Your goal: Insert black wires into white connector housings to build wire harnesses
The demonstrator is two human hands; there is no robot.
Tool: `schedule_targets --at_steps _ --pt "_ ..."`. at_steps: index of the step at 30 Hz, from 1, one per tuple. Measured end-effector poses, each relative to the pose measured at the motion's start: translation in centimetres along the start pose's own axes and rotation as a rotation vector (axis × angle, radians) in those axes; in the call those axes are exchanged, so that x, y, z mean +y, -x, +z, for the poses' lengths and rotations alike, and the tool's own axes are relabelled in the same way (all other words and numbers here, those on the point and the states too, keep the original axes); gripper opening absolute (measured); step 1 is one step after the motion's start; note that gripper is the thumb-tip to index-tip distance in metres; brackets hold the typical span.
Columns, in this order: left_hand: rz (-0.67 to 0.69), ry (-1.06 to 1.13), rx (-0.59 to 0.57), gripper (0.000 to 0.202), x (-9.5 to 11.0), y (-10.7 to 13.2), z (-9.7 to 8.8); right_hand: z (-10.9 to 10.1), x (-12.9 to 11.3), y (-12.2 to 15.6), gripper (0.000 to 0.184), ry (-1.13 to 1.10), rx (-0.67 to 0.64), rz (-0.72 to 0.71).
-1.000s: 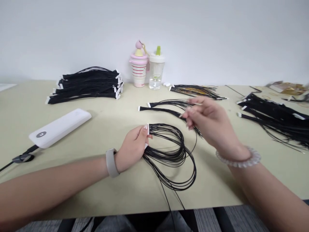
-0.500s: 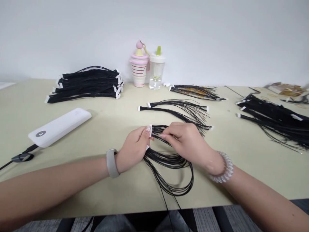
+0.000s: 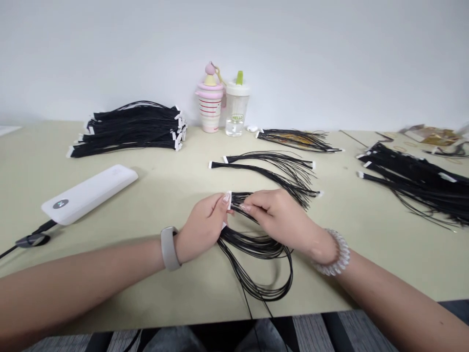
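My left hand (image 3: 205,220) is closed around the white connectors at the end of a black wire harness; one connector (image 3: 229,201) shows above the thumb. Close beside it, my right hand (image 3: 276,215) pinches a black wire near that connector, thumb against forefinger. The harness wires (image 3: 256,288) curve below the hands in a wide loop, and a couple of strands hang over the table's front edge. My right fingers cover part of the upper wires. Just behind the hands lie two more harnesses (image 3: 249,168) with white connectors at both ends.
A stack of black harnesses (image 3: 135,129) lies at the back left, another pile (image 3: 421,181) at the right. A white power bank (image 3: 91,193) with a cable sits on the left. By the wall stand a pink-lidded cup (image 3: 210,110) and a clear bottle (image 3: 236,110).
My right hand has shifted slightly left, toward the connector, still pinching the wire. The left hand keeps its hold, and the view has moved a little.
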State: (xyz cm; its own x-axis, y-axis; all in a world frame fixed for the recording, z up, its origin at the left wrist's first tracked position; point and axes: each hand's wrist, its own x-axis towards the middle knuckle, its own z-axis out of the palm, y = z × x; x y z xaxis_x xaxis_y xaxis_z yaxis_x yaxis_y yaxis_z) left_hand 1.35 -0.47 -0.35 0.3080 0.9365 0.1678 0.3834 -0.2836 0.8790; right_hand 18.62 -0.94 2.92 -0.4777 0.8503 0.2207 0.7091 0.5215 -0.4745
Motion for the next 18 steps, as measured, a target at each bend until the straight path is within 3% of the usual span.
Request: schedule_targets --at_steps 18 --pt "-0.011 0.003 -0.016 0.043 -0.15 -0.07 0.1 0.66 0.21 0.03 0.019 0.009 0.025 -0.033"
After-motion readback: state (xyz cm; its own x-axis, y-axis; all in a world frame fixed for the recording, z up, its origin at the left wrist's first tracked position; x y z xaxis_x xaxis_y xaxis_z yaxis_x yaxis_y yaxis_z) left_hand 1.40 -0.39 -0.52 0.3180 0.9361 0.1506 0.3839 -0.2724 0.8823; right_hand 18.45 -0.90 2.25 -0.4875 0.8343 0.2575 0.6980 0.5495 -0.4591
